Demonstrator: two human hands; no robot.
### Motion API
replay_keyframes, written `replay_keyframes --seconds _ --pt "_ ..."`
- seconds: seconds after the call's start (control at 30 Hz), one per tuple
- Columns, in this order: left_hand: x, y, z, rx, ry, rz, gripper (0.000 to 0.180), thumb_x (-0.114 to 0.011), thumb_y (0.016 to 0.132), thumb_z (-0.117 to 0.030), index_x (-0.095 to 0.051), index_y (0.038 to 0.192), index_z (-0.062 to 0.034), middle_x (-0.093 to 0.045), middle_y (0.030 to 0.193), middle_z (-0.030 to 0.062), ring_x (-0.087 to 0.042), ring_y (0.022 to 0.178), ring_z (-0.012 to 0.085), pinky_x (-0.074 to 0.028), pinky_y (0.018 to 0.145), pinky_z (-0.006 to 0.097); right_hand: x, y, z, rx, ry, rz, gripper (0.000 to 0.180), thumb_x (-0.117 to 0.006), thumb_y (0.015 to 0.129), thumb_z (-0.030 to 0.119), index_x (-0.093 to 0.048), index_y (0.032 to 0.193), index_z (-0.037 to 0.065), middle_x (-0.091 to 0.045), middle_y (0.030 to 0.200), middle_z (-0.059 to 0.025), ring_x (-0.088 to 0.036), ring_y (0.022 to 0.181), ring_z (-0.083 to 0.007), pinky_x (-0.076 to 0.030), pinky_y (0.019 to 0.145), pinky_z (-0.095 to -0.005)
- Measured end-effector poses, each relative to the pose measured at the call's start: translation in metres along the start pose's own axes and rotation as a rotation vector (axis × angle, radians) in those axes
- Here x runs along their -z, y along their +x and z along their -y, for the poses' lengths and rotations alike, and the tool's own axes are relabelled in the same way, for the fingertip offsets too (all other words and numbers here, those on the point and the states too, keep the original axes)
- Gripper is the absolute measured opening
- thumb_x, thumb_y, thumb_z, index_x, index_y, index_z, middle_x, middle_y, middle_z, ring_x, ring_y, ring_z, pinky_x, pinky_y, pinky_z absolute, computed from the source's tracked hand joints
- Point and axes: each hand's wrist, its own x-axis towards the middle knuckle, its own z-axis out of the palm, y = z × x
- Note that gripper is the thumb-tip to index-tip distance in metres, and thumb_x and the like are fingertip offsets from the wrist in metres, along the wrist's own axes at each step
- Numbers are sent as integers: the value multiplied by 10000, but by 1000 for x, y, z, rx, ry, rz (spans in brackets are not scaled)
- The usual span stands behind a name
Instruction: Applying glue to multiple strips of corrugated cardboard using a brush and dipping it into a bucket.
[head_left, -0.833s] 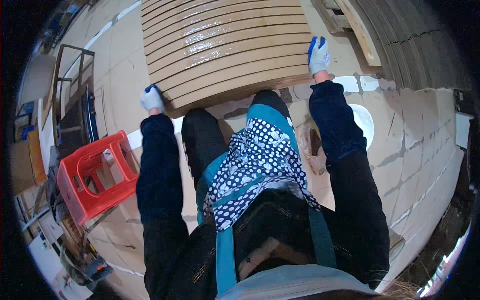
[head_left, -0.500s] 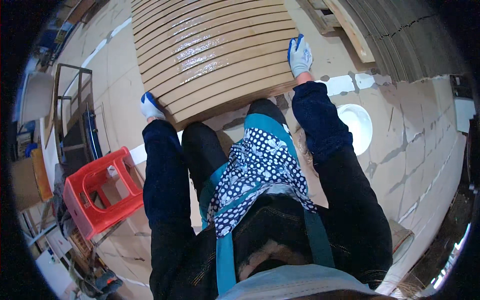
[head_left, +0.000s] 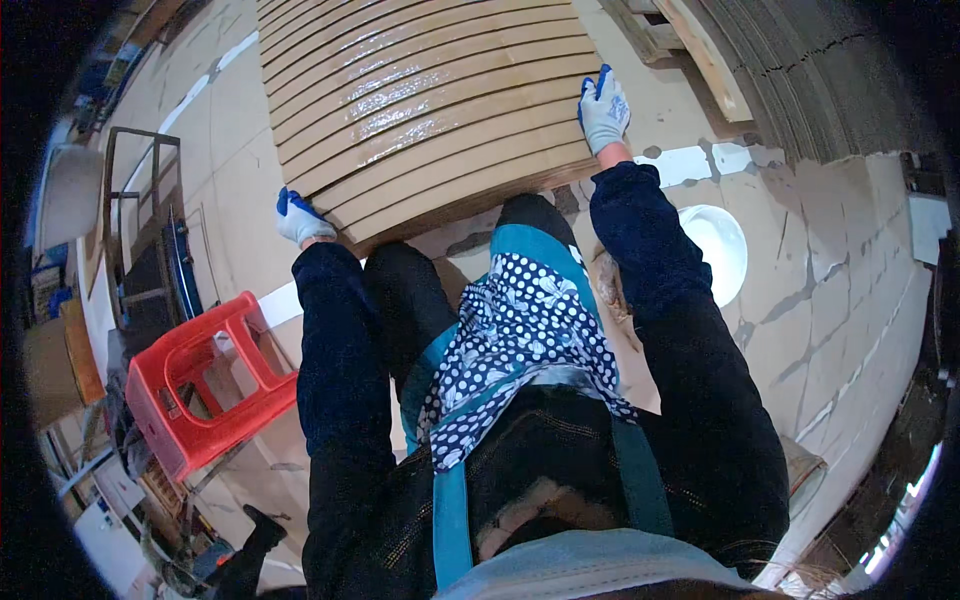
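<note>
In front of my knees lies a fanned stack of brown cardboard sheets [head_left: 440,110], each strip overlapping the one behind it, with a wet-looking shine on top. My left hand [head_left: 302,220], in a white and blue glove, is closed at the stack's near left corner. On the right edge, a little farther away, my right hand [head_left: 604,112] wears a matching glove; its thumb lies over the top and its fingers run along the side. The undersides of both hands are hidden. A polka-dot apron [head_left: 520,350] covers my lap.
A red plastic stool [head_left: 205,390] stands at my left, near a metal frame [head_left: 145,230]. To my right is a white bucket [head_left: 722,255]. A tall grey stack of sheets [head_left: 830,80] and wooden boards [head_left: 705,60] stand far right. Someone's dark-clad leg [head_left: 245,560] shows lower left.
My left hand has turned inward and its fingers have curled at the corner. The stack has shifted slightly left and away. A person's leg and shoe have come into view at lower left.
</note>
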Motion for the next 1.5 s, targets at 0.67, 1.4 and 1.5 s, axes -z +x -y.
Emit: replay_keyframes --seconds 0.67,1.4,1.5 --pt "52 -37 -57 541 378 206 377 -544 845 -411 -585 966 -57 -570 738 45 -529 578 145 -410 511 283 56 -5 -41 -82 226 235 460 -464 849 380 -499 1129 17 -601 934 -221 -580 833 -367 -448 761 -454" --pt "26 -88 -14 -78 467 8 369 -506 881 -367 -557 979 -15 -598 838 43 -573 728 180 -453 644 331 54 -43 -49 -255 575 -16 403 -459 886 401 -629 907 37 -632 768 -189 -614 741 -315 -472 648 -396" --pt "22 -90 -4 -262 581 -145 457 -440 882 -456 -601 884 -28 -623 716 96 -606 694 261 -453 621 374 47 -34 -47 -253 194 70 449 -391 900 402 -634 892 25 -626 808 -214 -606 763 -354 -451 666 -438"
